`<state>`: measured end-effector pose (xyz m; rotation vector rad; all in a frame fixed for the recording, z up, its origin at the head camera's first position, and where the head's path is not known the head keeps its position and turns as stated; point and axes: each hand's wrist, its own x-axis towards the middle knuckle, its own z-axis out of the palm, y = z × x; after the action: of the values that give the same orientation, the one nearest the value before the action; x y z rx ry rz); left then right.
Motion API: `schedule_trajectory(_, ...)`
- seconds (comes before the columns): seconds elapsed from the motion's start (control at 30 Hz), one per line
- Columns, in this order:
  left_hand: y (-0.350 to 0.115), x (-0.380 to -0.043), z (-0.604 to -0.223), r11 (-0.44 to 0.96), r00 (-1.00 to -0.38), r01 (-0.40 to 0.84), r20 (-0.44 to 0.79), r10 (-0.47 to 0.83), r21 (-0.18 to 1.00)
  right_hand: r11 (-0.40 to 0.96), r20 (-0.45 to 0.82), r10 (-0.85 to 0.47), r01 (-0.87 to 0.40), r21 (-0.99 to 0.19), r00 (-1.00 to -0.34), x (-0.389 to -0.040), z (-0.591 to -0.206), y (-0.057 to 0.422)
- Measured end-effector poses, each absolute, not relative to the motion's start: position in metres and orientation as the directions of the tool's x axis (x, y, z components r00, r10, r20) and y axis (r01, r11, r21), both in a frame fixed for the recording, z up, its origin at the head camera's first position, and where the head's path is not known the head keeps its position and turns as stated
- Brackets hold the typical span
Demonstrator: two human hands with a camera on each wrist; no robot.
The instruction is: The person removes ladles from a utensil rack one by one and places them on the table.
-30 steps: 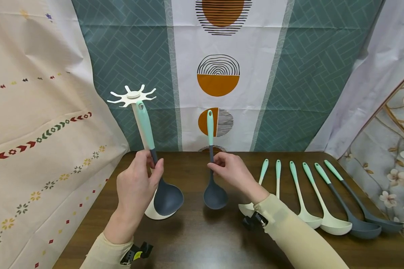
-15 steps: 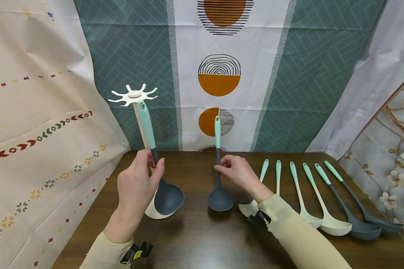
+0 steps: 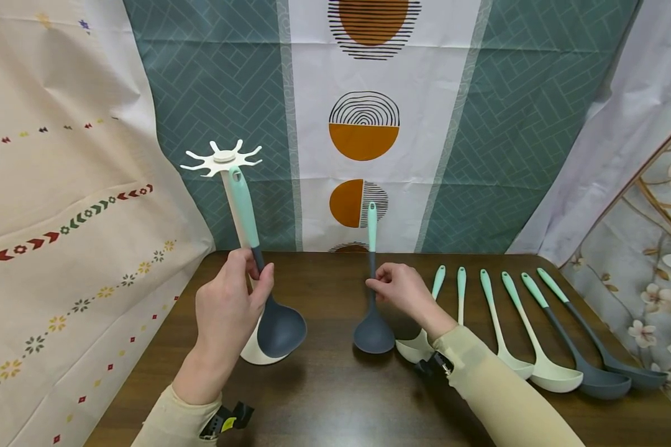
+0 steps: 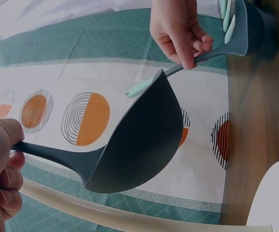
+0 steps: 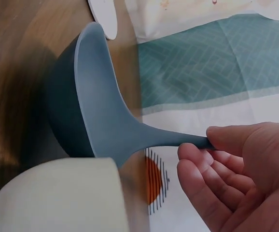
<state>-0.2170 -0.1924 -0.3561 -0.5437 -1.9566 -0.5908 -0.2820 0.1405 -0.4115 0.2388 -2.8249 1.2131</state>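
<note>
My left hand grips a dark grey ladle with a mint handle by its shaft, bowl down and handle up. This ladle stands in front of a white rack with radiating hooks. A second, similar grey ladle is pinched at its shaft by my right hand. Held nearly upright, it has its bowl low over the table, next to a cream ladle; whether the bowl touches the table I cannot tell. In the right wrist view, thumb and fingers pinch the shaft end.
Several more ladles lie in a row on the right: cream ones and, at the far end, dark grey ones. The brown wooden table ends at a patterned cloth backdrop. The rack's white base stands behind the left ladle.
My right hand has carried its ladle rightward and slightly down, to beside the cream ladle. My left hand and its ladle have stayed almost still.
</note>
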Motion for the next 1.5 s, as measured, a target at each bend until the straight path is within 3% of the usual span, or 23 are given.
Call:
schedule_trajectory(0.77, -0.193, -0.215, -0.354, 0.784, -0.433, 0.596, 0.892, 0.134, 0.172, 0.759, 0.084, -0.045, -0.088, -0.645, -0.995, -0.288, -0.424, 0.153)
schedule_trajectory(1.07, -0.192, -0.214, -0.354, 0.783, -0.434, 0.598, 0.891, 0.136, 0.172, 0.782, 0.006, 0.024, 0.014, -0.623, -1.0, -0.287, -0.426, 0.161)
schedule_trajectory(1.5, -0.188, -0.213, -0.355, 0.779, -0.416, 0.605, 0.899, 0.134, 0.163, 0.823, -0.067, 0.028, 0.061, -0.564, -0.997, -0.287, -0.433, 0.174)
